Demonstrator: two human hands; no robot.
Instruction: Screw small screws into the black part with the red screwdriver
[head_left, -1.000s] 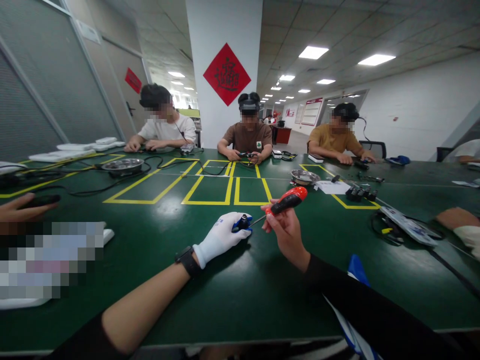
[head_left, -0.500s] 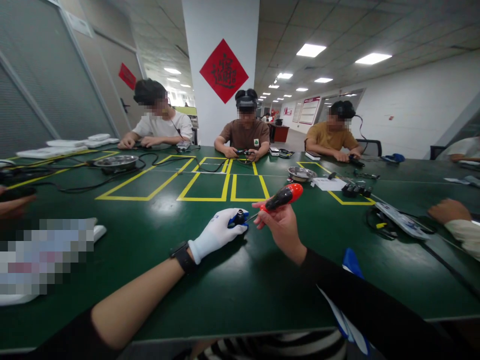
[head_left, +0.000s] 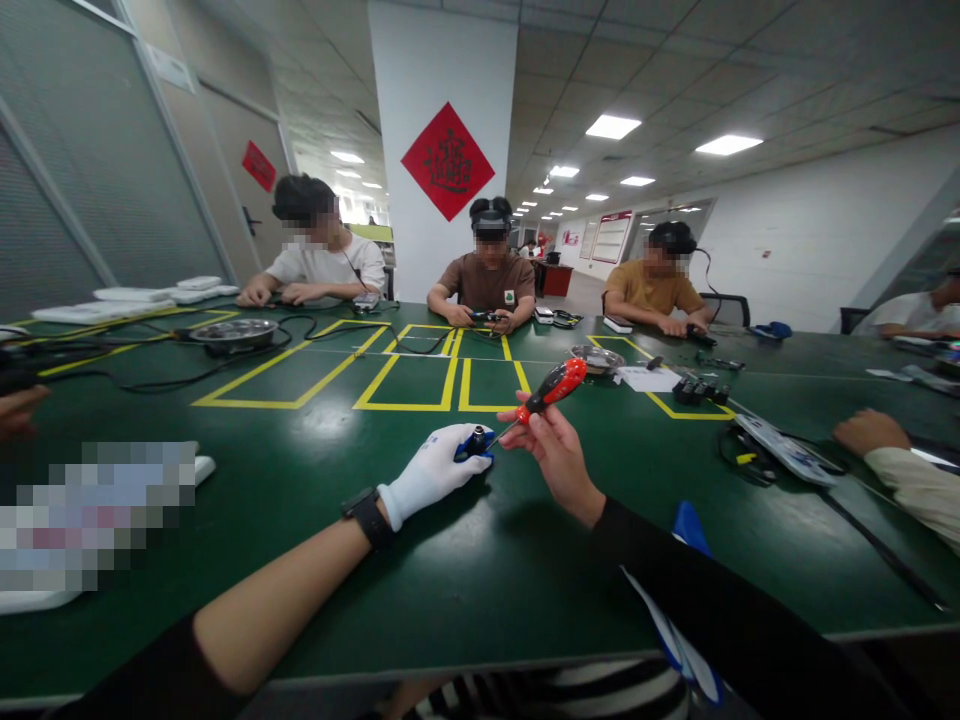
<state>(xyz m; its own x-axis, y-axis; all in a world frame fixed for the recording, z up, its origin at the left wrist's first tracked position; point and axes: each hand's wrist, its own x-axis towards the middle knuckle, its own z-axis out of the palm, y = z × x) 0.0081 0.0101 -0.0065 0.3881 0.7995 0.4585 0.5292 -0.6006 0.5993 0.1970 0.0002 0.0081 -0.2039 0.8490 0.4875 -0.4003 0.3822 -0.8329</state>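
My left hand [head_left: 435,468], in a white glove with blue fingertips, is closed around a small black part [head_left: 478,440] with a shiny round top; most of it is hidden by the fingers. Bare fingers of my right hand [head_left: 561,462] hold a screwdriver [head_left: 555,388] by the front of its red-and-black handle. The handle tilts up to the right, while the thin shaft points down-left at the black part. Whether the tip touches it I cannot tell. Under my right forearm lies a blue-and-white glove [head_left: 691,530].
Yellow tape outlines [head_left: 405,407] mark the green table [head_left: 337,620]. A metal bowl [head_left: 232,332] stands at left, another [head_left: 600,358] right of centre. Black parts [head_left: 701,390] and a power strip [head_left: 784,448] lie at right. Several people sit around; a co-worker's hand [head_left: 870,443] rests at right.
The screwdriver's handle has swung slightly left and more upright, and my right fingers have opened out somewhat around it. My left hand keeps its hold. The camera view has tilted up slightly.
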